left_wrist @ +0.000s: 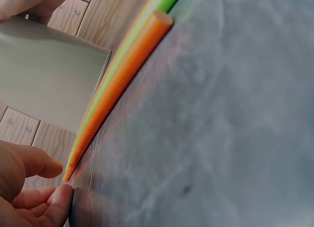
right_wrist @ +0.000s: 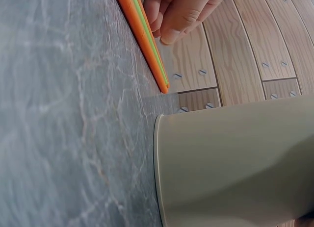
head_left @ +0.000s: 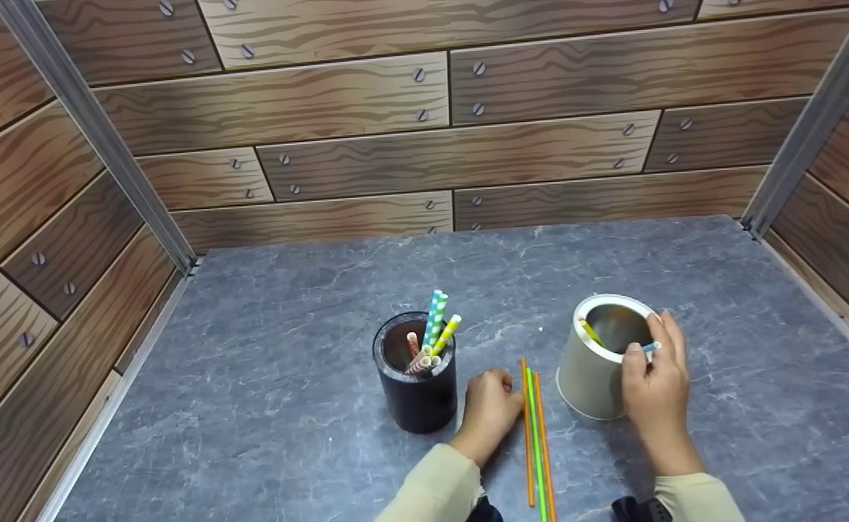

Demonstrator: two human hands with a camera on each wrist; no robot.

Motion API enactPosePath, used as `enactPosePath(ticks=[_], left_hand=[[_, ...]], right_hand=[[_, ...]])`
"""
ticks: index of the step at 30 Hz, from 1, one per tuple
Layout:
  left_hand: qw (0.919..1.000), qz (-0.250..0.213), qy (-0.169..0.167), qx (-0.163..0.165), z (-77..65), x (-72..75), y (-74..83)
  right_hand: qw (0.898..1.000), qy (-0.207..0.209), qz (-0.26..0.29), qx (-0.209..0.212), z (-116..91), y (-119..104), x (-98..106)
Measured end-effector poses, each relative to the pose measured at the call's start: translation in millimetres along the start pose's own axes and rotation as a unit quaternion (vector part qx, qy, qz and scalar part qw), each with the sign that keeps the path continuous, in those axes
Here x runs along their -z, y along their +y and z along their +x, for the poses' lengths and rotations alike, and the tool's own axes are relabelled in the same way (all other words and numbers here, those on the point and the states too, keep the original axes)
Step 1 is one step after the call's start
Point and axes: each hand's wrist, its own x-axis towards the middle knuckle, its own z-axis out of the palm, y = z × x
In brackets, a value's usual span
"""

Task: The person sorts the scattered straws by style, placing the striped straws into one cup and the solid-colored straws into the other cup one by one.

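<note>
In the head view, a light grey can (head_left: 589, 384) with a white rim stands upright at the right. My right hand (head_left: 660, 384) grips its upper right side, thumb and fingertips at the rim. A blue straw (head_left: 652, 346) pokes out between thumb and fingers; a yellow straw (head_left: 589, 330) leans inside the can. Left of the can lie orange straws (head_left: 528, 449) and a green straw (head_left: 536, 442), side by side on the table. My left hand (head_left: 491, 406) is beside them, fingers bent, thumb near an orange straw. The left wrist view shows its thumb (left_wrist: 44, 162) and fingers apart, holding nothing.
A black cup (head_left: 418, 402) stands upright just left of my left hand, with several striped paper straws (head_left: 435, 319) in it. Beneath everything is a grey marbled table (head_left: 264, 362). Wood-patterned walls (head_left: 366, 94) enclose the back and both sides.
</note>
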Motion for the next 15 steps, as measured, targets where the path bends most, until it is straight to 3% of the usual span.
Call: enactPosePath(ticks=[15], left_hand=[[0.9998,0.02,0.002,-0.008,2.2,-3.8,1.0]], right_hand=[[1.0,0.003,0.002,0.003,0.1,-0.2,-0.2]])
